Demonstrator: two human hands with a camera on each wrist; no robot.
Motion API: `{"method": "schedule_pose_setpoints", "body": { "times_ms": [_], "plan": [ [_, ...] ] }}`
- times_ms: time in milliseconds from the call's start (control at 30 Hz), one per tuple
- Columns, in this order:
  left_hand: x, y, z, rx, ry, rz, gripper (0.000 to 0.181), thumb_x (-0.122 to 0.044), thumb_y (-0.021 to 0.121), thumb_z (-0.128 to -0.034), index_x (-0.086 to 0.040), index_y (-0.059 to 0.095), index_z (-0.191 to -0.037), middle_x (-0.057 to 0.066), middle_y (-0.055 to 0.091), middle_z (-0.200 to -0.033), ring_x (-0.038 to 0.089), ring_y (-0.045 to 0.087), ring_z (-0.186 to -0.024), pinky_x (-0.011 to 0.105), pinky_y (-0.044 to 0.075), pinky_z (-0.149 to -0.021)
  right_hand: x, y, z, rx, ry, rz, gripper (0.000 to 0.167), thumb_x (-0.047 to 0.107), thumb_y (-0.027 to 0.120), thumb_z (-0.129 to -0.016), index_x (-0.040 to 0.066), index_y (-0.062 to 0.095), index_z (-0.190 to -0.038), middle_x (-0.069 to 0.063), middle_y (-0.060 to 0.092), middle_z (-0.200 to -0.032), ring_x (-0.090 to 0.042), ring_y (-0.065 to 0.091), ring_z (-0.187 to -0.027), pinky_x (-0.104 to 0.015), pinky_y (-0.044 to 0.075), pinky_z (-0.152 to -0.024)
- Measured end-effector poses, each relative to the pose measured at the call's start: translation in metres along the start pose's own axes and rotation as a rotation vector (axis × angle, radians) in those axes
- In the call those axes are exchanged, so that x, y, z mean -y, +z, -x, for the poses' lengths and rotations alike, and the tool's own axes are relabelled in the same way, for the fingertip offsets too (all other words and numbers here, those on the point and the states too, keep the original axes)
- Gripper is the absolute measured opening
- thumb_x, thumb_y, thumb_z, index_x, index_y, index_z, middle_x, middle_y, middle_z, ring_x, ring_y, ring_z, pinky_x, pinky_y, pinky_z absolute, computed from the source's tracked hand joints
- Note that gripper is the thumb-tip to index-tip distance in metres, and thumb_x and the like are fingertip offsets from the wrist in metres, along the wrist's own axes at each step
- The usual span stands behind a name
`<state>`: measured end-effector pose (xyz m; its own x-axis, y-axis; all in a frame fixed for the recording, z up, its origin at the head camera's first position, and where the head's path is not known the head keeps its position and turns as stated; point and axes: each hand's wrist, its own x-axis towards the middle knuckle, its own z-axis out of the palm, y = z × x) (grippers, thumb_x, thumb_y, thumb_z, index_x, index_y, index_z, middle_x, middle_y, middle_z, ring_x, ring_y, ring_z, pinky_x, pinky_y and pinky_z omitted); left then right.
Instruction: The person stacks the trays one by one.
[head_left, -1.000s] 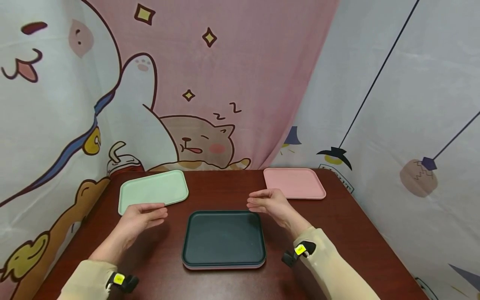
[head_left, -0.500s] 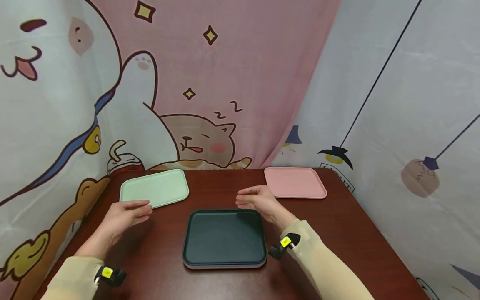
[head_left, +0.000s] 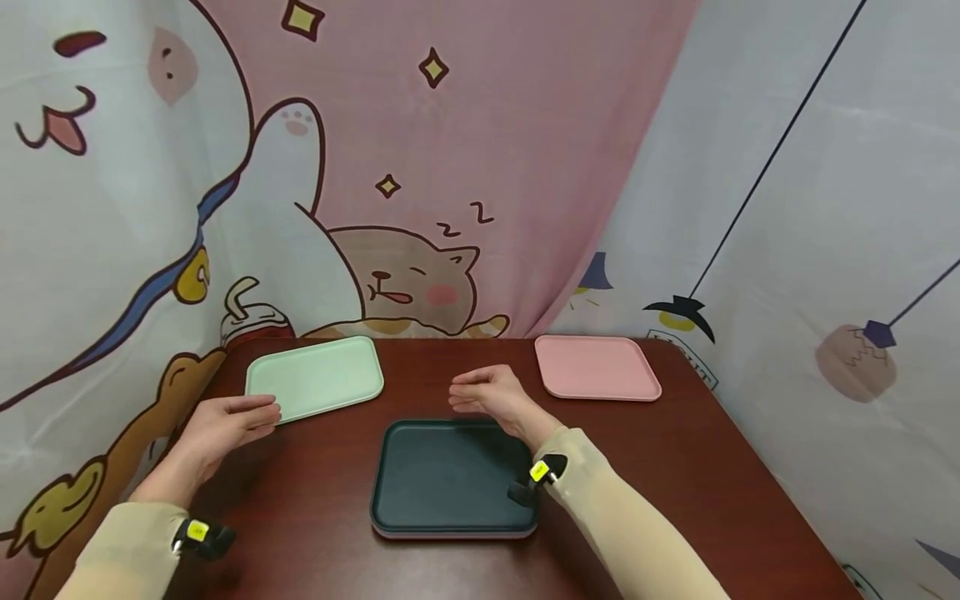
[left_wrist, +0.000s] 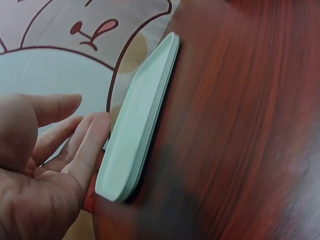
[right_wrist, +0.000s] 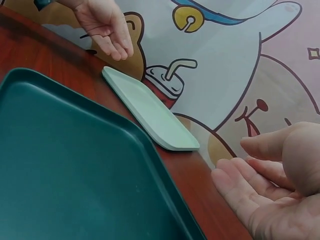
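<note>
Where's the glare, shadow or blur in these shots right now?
Head view: a soft sheen on the table in front of the dark green tray, a shadow over that tray's far right corner; left wrist view: pale glare low at right, hazy smudges on the table; right wrist view: tray rim fairly sharp.

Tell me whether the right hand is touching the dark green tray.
Apart. The right wrist view shows it: a strip of reddish-brown tabletop is visible between the right hand and the dark green tray.
</note>
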<state>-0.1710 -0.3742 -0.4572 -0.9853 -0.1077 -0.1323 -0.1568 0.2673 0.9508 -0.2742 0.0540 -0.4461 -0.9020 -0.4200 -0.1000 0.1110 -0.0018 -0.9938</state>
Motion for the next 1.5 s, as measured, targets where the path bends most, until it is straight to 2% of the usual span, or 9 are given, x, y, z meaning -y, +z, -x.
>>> {"method": "schedule_pose_setpoints", "body": {
  "times_ms": [267, 400, 500, 633, 733, 933, 1100, 1300, 1500],
  "plan": [
    [0.003, -0.016, -0.006, -0.02, -0.009, -0.01, 0.058, -0.016, 0.068, -0.1058, 0.016, 0.047, -0.149, 0.027, 0.064, -0.137, 0.008, 0.073, -0.101, 0.038, 0.061, -0.094, -0.002, 0.013, -0.016, -0.003, 0.004, -0.006, 0.027, -0.004, 0.072, -0.098, -0.014, 0.069, -0.123, -0.027, 0.074, -0.111, -0.051, 0.069, -0.11, -0.062, 0.053, -0.101],
    [0.008, -0.022, -0.008, -0.029, -0.023, -0.045, 0.058, -0.016, 0.066, -0.1072, 0.016, 0.045, -0.15, 0.031, 0.059, -0.141, 0.005, 0.072, -0.1, 0.038, 0.06, -0.095, -0.006, 0.019, -0.023, 0.002, 0.008, -0.003, 0.027, -0.004, 0.072, -0.098, -0.015, 0.069, -0.122, -0.028, 0.073, -0.112, -0.053, 0.067, -0.113, -0.061, 0.053, -0.101],
    [0.01, -0.025, -0.01, -0.032, -0.033, -0.068, 0.059, -0.018, 0.065, -0.1079, 0.017, 0.044, -0.151, 0.033, 0.056, -0.144, 0.003, 0.071, -0.1, 0.039, 0.06, -0.096, -0.009, 0.023, -0.027, -0.025, 0.011, 0.011, 0.026, -0.004, 0.072, -0.098, -0.015, 0.069, -0.122, -0.03, 0.072, -0.113, -0.05, 0.07, -0.109, -0.059, 0.056, -0.098],
    [0.014, -0.029, -0.012, -0.048, -0.05, -0.077, 0.06, -0.019, 0.064, -0.1082, 0.018, 0.043, -0.151, 0.034, 0.057, -0.142, 0.002, 0.071, -0.098, 0.039, 0.06, -0.095, -0.013, 0.027, -0.033, -0.051, 0.024, 0.012, 0.026, -0.003, 0.072, -0.098, -0.014, 0.07, -0.122, -0.035, 0.068, -0.121, -0.046, 0.072, -0.108, -0.059, 0.055, -0.1],
    [0.019, -0.034, -0.013, -0.071, -0.056, -0.078, 0.059, -0.017, 0.065, -0.1078, 0.019, 0.043, -0.15, 0.034, 0.059, -0.139, 0.001, 0.07, -0.095, 0.037, 0.061, -0.093, -0.015, 0.032, -0.04, -0.051, 0.029, 0.01, 0.026, -0.001, 0.073, -0.098, -0.013, 0.071, -0.121, -0.032, 0.07, -0.118, -0.047, 0.071, -0.109, -0.06, 0.054, -0.101],
    [0.029, -0.046, -0.014, -0.127, -0.061, -0.111, 0.059, -0.017, 0.066, -0.1067, 0.02, 0.044, -0.148, 0.033, 0.062, -0.135, -0.003, 0.068, -0.089, 0.033, 0.063, -0.087, -0.015, 0.045, -0.057, -0.044, 0.025, -0.006, 0.026, -0.001, 0.076, -0.096, -0.014, 0.071, -0.118, -0.022, 0.076, -0.104, -0.052, 0.068, -0.111, -0.053, 0.06, -0.093],
    [0.036, -0.054, -0.016, -0.143, -0.078, -0.129, 0.06, -0.018, 0.066, -0.1065, 0.022, 0.044, -0.146, 0.03, 0.069, -0.125, -0.001, 0.07, -0.087, 0.03, 0.064, -0.083, -0.013, 0.059, -0.071, -0.043, 0.035, 0.024, 0.022, 0.001, 0.077, -0.096, -0.011, 0.073, -0.114, -0.029, 0.073, -0.114, -0.045, 0.073, -0.105, -0.045, 0.065, -0.086],
    [0.038, -0.057, -0.021, -0.151, -0.092, -0.097, 0.061, -0.017, 0.066, -0.1062, 0.023, 0.043, -0.146, 0.018, 0.074, -0.115, -0.003, 0.069, -0.083, 0.029, 0.064, -0.082, -0.015, 0.071, -0.086, -0.068, 0.058, 0.04, 0.024, 0.002, 0.077, -0.096, -0.011, 0.073, -0.116, -0.03, 0.073, -0.117, -0.034, 0.077, -0.095, -0.045, 0.064, -0.087],
    [0.033, -0.051, -0.026, -0.145, -0.115, -0.093, 0.061, -0.018, 0.064, -0.1069, 0.023, 0.042, -0.147, 0.021, 0.073, -0.116, -0.003, 0.068, -0.084, 0.029, 0.064, -0.083, -0.024, 0.073, -0.096, -0.096, 0.083, 0.054, 0.019, 0.001, 0.077, -0.096, -0.008, 0.074, -0.112, -0.024, 0.076, -0.109, -0.031, 0.078, -0.092, -0.04, 0.066, -0.081]
  ]
}}
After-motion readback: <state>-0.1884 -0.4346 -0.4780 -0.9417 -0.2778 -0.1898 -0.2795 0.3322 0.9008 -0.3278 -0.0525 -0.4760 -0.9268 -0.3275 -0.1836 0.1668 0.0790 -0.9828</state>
